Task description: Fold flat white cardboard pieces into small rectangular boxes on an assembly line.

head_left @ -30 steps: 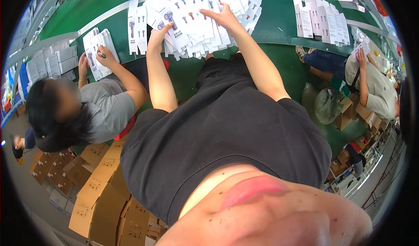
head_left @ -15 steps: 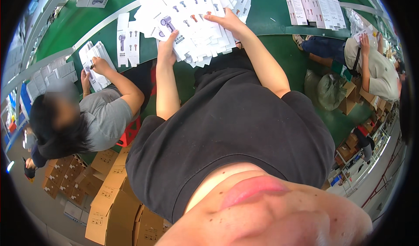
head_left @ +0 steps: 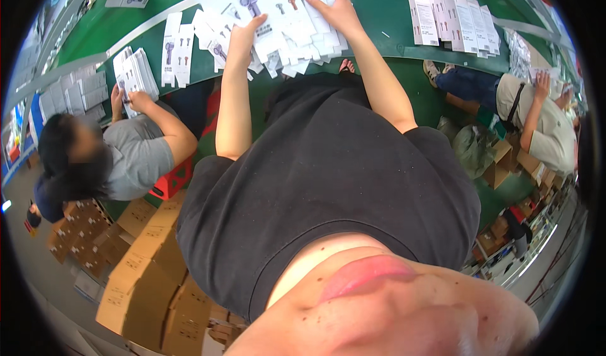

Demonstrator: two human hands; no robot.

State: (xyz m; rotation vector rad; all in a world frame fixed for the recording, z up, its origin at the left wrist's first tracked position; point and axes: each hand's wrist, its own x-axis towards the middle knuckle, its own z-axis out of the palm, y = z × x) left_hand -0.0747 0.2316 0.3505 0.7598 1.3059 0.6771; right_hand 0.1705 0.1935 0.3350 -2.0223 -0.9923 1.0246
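The left hand [head_left: 242, 39] and right hand [head_left: 339, 16] gripped opposite sides of the splayed white carton blanks [head_left: 281, 24], thumbs on top, some fingers hidden. The blanks lay at the near edge of the green table [head_left: 379, 15]. Even inward pressure seemed best, since corners jutting past that edge could slip.

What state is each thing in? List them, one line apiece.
Left hand, holding sheets, thumb on top
Right hand, holding sheets, thumb out
Sheets, flattened, loosely bunched, edges uneven
Right-side stack, fanned in an overlapping row
Bag, bulging
Brown boxes, standing close together; whether sealed, unclear
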